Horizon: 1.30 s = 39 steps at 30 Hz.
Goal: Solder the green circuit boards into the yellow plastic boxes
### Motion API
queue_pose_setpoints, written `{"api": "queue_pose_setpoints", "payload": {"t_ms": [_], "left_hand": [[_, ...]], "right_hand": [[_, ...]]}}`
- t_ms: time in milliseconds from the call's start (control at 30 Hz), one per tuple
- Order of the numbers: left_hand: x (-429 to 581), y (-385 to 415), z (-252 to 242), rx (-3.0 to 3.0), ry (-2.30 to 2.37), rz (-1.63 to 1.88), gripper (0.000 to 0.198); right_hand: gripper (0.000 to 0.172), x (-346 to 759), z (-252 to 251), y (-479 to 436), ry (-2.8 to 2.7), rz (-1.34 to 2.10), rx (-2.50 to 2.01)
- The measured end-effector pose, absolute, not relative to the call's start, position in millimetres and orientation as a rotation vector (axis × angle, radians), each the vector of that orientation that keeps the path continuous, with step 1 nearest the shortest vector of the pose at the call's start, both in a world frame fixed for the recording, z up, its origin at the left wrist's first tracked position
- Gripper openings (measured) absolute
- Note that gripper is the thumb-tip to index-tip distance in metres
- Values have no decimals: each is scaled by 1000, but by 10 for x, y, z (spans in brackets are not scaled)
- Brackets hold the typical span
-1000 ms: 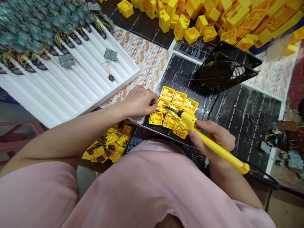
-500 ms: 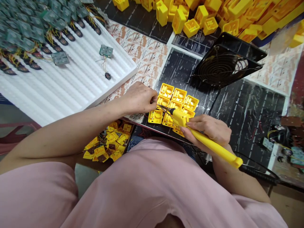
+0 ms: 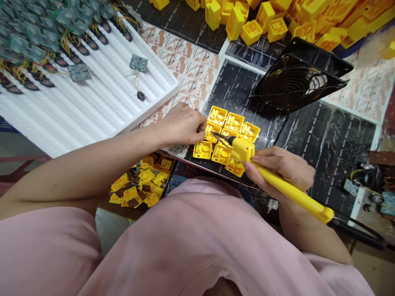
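Still, your left hand [image 3: 182, 123] keeps its pinch on the yellow housing [image 3: 210, 130] in the cluster on the black mat [image 3: 234, 90], and your right hand [image 3: 280, 168] stays closed round the soldering iron [image 3: 286, 191], whose tip has barely shifted on that housing.

One yellow soldering iron [image 3: 290, 192], one black fan [image 3: 293, 80], one white foam tray [image 3: 92, 111]; roughly eight yellow shells [image 3: 233, 122] clustered on worktop [image 3: 324, 135]; two loose circuit boards [image 3: 138, 63]; yellow housings [image 3: 277, 24] heaped beyond counting.

White foam tray [image 3: 92, 115] of green circuit boards [image 3: 37, 41], black fan [image 3: 290, 82], heap of yellow casings [image 3: 308, 20] behind
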<state>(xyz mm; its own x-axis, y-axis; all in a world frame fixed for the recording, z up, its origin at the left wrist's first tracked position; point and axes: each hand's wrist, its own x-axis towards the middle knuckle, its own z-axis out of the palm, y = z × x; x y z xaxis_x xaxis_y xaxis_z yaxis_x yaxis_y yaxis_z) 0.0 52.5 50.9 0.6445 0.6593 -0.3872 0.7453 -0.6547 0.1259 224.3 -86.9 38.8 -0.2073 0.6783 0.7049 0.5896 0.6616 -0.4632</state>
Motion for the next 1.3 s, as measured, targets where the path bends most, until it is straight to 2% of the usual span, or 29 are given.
{"api": "queue_pose_setpoints", "payload": {"t_ms": [100,233,267,367,433,533,667,867,1300], "left_hand": [[11,520,508,2536,1151,-415,19],[-6,500,508,2563,1130,-408,20],[-24,499,510,2582,1112,-399,21],[-107,528,516,2611,1059,-339,26],[-160,574,513,2581,1080,-271,28],[-186,642,493,2483,1153,-188,33],[-111,654,457,2401,1226,-141,35],[20,595,406,2527,1223,-229,31],[155,613,542,2680,1029,-330,24]], "right_hand": [[24,2249,348,-908,-1847,94,-1055],[44,2225,348,-974,-1793,126,-1293],[43,2214,351,-985,-1787,129,-1313],[24,2186,343,-990,-1752,98,-1256],[19,2178,313,-984,-1702,84,-1193],[23,2176,246,-988,-1644,93,-1234],[42,2170,175,-998,-1654,138,-1353],[25,2136,140,-945,-1632,60,-1189],[24,2051,233,-877,-1840,8,-1134]]}}
